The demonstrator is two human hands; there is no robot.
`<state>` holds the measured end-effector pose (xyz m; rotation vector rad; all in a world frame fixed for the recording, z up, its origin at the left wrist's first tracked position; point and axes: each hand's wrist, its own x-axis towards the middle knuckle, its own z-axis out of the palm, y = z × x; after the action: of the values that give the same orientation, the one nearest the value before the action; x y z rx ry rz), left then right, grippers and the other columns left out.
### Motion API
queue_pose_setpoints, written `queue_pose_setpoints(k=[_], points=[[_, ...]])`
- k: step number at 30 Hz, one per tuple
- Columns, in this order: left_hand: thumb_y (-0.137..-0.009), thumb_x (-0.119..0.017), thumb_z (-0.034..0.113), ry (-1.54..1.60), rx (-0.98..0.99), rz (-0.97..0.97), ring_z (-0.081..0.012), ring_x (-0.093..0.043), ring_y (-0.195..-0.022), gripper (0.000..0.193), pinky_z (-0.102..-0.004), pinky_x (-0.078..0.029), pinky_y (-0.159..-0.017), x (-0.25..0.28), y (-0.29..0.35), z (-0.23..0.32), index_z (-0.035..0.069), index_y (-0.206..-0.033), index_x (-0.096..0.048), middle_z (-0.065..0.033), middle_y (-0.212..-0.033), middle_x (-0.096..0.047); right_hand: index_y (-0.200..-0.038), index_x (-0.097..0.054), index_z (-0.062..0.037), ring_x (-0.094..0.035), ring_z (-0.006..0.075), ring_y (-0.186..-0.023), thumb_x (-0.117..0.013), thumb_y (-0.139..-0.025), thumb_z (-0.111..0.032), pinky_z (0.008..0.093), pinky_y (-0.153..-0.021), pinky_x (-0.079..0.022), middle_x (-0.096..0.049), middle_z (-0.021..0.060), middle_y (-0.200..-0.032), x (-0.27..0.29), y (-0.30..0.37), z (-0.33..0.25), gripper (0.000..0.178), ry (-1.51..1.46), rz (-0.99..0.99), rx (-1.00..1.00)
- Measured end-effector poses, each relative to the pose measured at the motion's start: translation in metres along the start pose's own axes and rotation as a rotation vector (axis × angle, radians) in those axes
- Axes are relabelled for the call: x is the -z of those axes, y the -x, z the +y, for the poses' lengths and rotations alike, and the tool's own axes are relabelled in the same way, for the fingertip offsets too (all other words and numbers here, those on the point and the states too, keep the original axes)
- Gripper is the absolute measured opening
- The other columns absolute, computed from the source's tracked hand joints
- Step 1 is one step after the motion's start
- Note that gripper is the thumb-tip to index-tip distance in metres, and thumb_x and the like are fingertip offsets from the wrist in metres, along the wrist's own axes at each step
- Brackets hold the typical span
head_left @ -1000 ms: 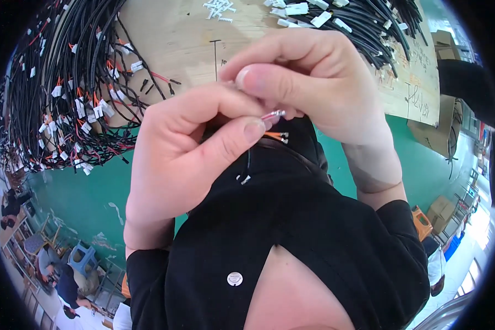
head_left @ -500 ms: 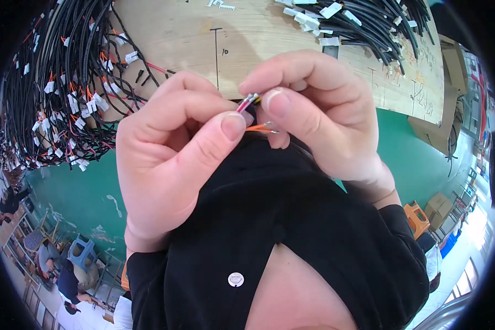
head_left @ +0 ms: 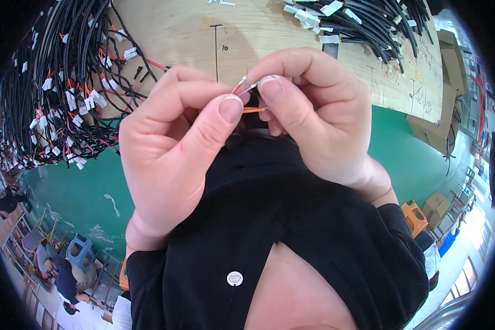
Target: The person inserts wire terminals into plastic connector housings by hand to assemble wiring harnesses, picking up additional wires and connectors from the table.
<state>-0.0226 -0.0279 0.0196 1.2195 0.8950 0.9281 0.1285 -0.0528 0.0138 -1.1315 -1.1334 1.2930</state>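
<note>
As left hand (head_left: 170, 148) pinches wires (head_left: 252, 110), right hand (head_left: 322, 121) close

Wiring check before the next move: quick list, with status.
1. Left hand gripping the reddish wires: ok, pinched between thumb and fingers.
2. Reddish wires' tips separated: ok, they fan apart.
3. Right hand gripping a tip: cannot tell, thumb hides the contact.
4. Orange wires free of the right hand: cannot tell, their ends overlap its fingers in view.
5. Cable heap at left untangled: not ok, strands cross and loop.
</note>
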Motion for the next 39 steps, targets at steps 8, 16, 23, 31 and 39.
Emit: queue_pose_setpoints(k=[8,16,23,31,39], points=[[-0.079,-0.052,0.006,0.219,0.163,0.01,-0.0066,-0.04,-0.056,0.01,-0.0175,-0.03,-0.05,0.001,0.0,-0.001,-0.004,-0.083,-0.054,-0.0043,-0.08,-0.048,-0.09,-0.053,0.002,-0.046,0.0032,-0.057,-0.046,-0.083,-0.003,0.015,-0.051,-0.038,-0.054,0.0023,-0.074,0.001,0.001,0.004,0.011,0.205,-0.019,0.114],[-0.077,-0.053,0.004,0.204,0.087,0.071,-0.0065,-0.04,-0.058,0.008,-0.0178,-0.03,-0.051,-0.004,0.002,-0.002,-0.003,-0.082,-0.054,-0.004,-0.08,-0.048,-0.105,-0.048,0.0032,-0.048,0.0078,-0.057,-0.045,-0.086,-0.011,0.0192,-0.057,-0.041,-0.055,0.0057,-0.076,0.0,-0.006,0.007,0.024,-0.357,0.022,-0.096],[-0.076,-0.051,0.001,0.106,-0.023,0.094,-0.0058,-0.037,-0.057,0.006,-0.0167,-0.028,-0.053,-0.006,0.0,-0.01,-0.002,-0.081,-0.053,-0.0038,-0.081,-0.047,-0.103,-0.049,-0.0015,-0.057,0.011,-0.072,-0.045,-0.086,-0.014,0.0213,-0.064,-0.044,-0.059,0.011,-0.087,0.003,-0.009,0.014,0.021,-0.536,0.042,-0.183],[-0.073,-0.052,-0.006,0.123,-0.142,-0.006,-0.0099,-0.047,-0.076,0.007,-0.0199,-0.038,-0.069,-0.005,0.0,-0.02,-0.001,-0.079,-0.051,-0.0063,-0.086,-0.046,-0.095,-0.051,-0.0014,-0.054,0.0118,-0.076,-0.046,-0.086,-0.013,0.0228,-0.068,-0.044,-0.058,0.0101,-0.087,-0.008,-0.02,0.028,0.015,-1.024,-0.048,-0.041],[-0.075,-0.051,-0.008,0.036,-0.079,0.101,-0.0049,-0.043,-0.07,0.007,-0.016,-0.035,-0.062,0.013,-0.019,-0.039,-0.002,-0.079,-0.052,-0.0024,-0.083,-0.046,-0.094,-0.051,-0.0016,-0.052,0.0094,-0.07,-0.047,-0.085,-0.015,0.0223,-0.066,-0.043,-0.057,0.0066,-0.082,-0.004,-0.021,0.051,0.016,-0.879,0.065,-0.38]])
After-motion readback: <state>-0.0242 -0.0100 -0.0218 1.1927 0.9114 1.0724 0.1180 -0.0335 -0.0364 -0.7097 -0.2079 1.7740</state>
